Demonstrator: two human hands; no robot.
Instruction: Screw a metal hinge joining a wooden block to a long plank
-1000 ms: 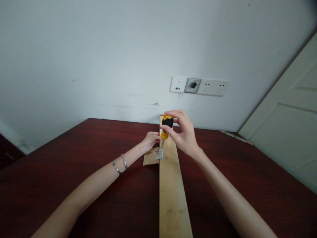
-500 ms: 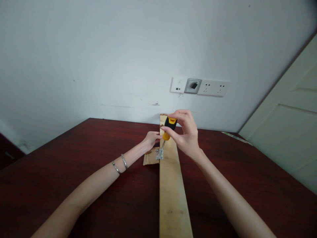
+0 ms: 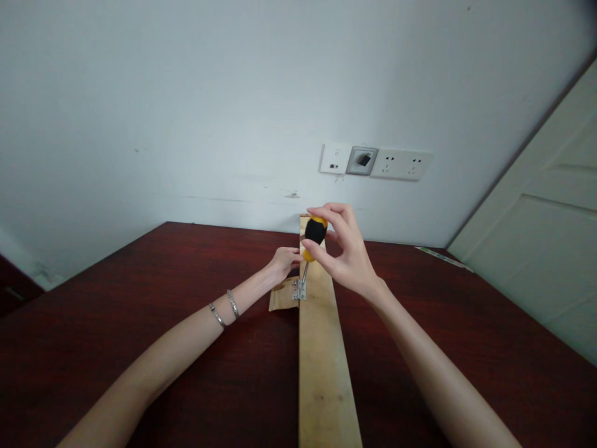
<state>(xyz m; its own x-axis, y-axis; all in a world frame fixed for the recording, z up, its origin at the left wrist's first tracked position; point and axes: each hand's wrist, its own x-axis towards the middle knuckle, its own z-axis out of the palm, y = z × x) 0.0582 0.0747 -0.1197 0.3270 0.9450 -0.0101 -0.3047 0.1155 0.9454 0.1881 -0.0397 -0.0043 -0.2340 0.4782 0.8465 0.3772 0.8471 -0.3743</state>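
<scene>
Two bare arms reach out over a dark red desk (image 3: 93, 311) with a fine, polished wood grain. One screwdriver (image 3: 315, 231) stands nearly upright, tilted slightly, with a chunky handle of black rubber and yellow plastic and a thin steel shaft (image 3: 305, 274). The right hand (image 3: 347, 249) has it in a fingertip grip, thumb and fingers pinched around the handle, wrist raised, palm turned toward the left. The shaft's tip meets one small metal bracket (image 3: 301, 290) at the near side of one long, pale wooden plank (image 3: 321, 367), which lies flat with a rough, sawn look. The left hand (image 3: 283, 262) lies curled at the plank's left edge, just beside the bracket; it seems to press there, though the view is too poor to say whether its grip has hold of the bracket or the plank. Two thin silver bangles (image 3: 232, 304) circle the left forearm. One crumpled piece of brown kraft paper (image 3: 281, 297) lies under the left hand, against the plank.
</scene>
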